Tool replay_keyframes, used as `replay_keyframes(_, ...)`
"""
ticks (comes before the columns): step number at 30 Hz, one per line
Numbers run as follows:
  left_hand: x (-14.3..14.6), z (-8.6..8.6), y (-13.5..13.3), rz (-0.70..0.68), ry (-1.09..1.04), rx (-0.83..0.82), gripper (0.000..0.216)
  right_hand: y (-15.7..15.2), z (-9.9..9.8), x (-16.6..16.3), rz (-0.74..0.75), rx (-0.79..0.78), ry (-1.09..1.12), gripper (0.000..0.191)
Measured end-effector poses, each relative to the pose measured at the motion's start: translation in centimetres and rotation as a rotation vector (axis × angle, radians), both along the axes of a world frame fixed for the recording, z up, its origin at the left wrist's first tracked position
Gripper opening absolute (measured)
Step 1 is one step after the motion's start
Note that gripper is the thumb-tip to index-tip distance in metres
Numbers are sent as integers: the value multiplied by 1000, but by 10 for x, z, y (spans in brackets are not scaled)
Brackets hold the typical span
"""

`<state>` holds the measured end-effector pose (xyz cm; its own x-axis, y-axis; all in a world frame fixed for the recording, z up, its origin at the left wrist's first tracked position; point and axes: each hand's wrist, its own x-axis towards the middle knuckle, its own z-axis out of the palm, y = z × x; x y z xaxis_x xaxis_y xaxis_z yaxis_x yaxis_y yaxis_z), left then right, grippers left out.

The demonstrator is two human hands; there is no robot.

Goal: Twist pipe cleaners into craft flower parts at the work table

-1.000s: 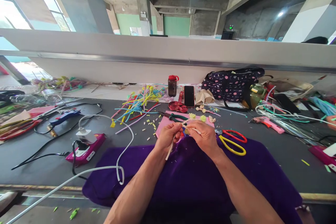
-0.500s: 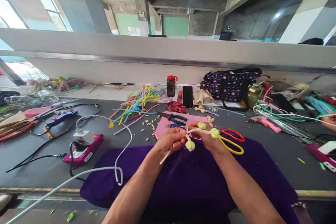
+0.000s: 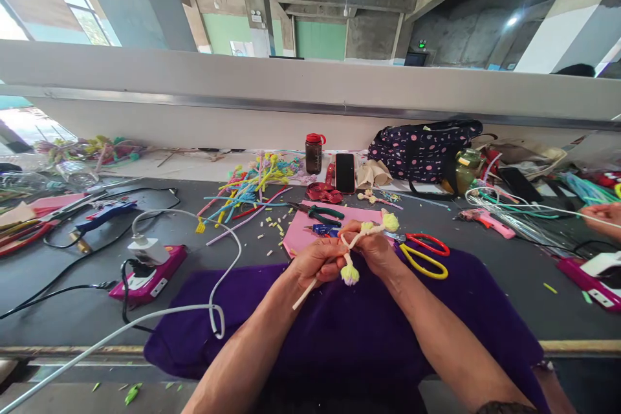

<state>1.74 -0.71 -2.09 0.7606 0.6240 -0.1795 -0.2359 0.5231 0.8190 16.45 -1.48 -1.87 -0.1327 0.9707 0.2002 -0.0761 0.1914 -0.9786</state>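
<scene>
Head view shows us pinching a pale stem [image 3: 372, 229] with yellow buds [image 3: 350, 273] — left hand [image 3: 317, 261] and right hand [image 3: 374, 250] both clamped on it — over purple cloth [image 3: 339, 343], near scissors [image 3: 425, 255].

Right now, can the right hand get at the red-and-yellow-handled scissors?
Probably yes: the scissors lie right beside the right hand, handles uncovered. But that hand is holding a pale stem with yellow-green buds, so it would likely have to let go first.

Just below frame centre, left hand [image 3: 317, 261] and right hand [image 3: 377, 252] grip a cream stem [image 3: 304, 294] with yellow-green buds [image 3: 350, 274]; scissors [image 3: 427, 264] lie right of centre.
</scene>
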Motion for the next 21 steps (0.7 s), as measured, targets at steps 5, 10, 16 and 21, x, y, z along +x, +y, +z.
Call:
replay_keyframes(5, 5, 4, -2, 218, -31, 42, 20, 7, -7, -5, 18, -163, 212, 24)
replay_keyframes(10, 2, 8, 1, 400, -6, 134, 24, 10, -2, -1, -97, -213, 202, 32)
replay_keyframes(16, 4, 7, -3, 497, 186, 340, 27, -8, 18, 8, -356, 292, -214, 17)
replay_keyframes(21, 10, 3, -10, 561, 397, 584, 14, -17, 17, 0, -379, 547, -648, 18)
